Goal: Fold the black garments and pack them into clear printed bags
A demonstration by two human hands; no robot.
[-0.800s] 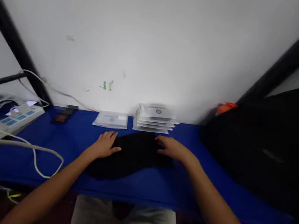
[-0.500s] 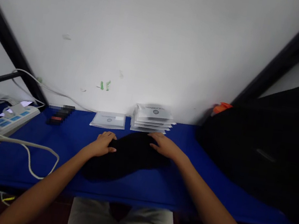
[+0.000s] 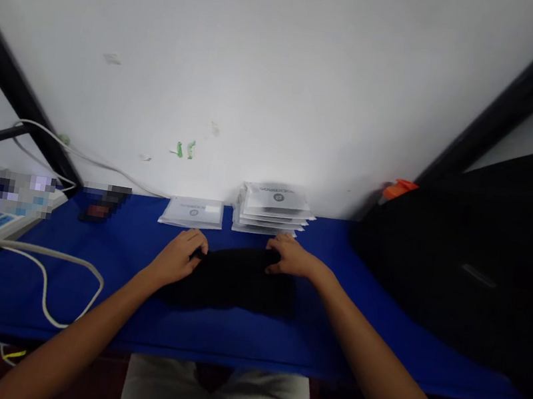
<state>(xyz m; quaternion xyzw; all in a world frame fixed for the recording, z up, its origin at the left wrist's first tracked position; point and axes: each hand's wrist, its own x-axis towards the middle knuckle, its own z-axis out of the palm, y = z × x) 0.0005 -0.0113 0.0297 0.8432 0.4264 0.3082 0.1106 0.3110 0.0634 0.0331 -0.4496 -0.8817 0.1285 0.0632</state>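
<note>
A piece of black cloth (image 3: 233, 282) lies across the blue table in front of me; its exact kind does not show. My left hand (image 3: 183, 255) pinches its far left corner between thumb and fingers. At the far right corner, my right hand (image 3: 286, 256) grips the cloth the same way. Between the two hands the far edge runs nearly straight. Just beyond the right hand stands a stack of flat white printed packets (image 3: 272, 208). One more such packet (image 3: 192, 212) rests to the left of that stack.
A white power strip (image 3: 15, 220) with plugs and a looping white cable (image 3: 47, 286) occupies the left side. A dark object (image 3: 104, 204), partly blurred out, lies near the wall. At right a large black fabric mass (image 3: 467, 272) covers the table, with an orange piece (image 3: 399, 189) behind it.
Both hands have closed on the cloth's far corners, where they lay on it with looser fingers before. The cloth has gone from a rounded, uneven shape to a straighter, narrower strip.
</note>
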